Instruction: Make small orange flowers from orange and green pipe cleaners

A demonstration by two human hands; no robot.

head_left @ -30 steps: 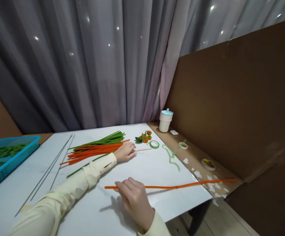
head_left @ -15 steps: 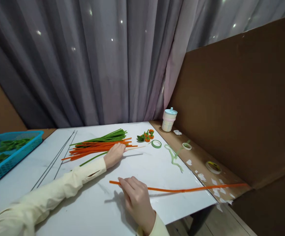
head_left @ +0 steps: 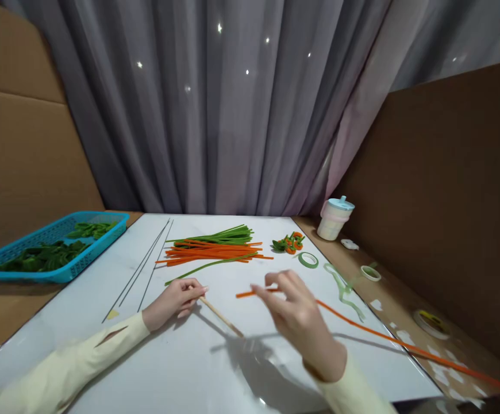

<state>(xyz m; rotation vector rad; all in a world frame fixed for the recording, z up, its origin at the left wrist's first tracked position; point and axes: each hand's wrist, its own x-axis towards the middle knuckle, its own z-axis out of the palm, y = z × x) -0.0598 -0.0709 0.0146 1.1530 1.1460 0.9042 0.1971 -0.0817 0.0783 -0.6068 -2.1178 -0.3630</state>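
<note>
My left hand (head_left: 176,299) rests low on the white table sheet (head_left: 241,368) and grips one end of a thin wooden stick (head_left: 220,315), which slants down to the right. My right hand (head_left: 298,315) is raised above the sheet and pinches a long orange pipe cleaner (head_left: 396,343) near its left end; the rest trails off to the lower right past the table edge. Behind the hands lies a bundle of orange pipe cleaners (head_left: 211,252) and green pipe cleaners (head_left: 219,236).
A blue basket (head_left: 47,248) with green leaves stands at the left. Thin dark wires (head_left: 143,269) lie on the sheet. Small orange and green pieces (head_left: 288,244), green tape rolls (head_left: 308,260), a loose green tape strip (head_left: 343,285) and a lidded cup (head_left: 335,218) sit at the right, by a cardboard wall.
My left hand has drawn back from the bundle toward me, bringing the wooden stick. My right hand has lifted the orange pipe cleaner off the sheet. The view has turned left.
</note>
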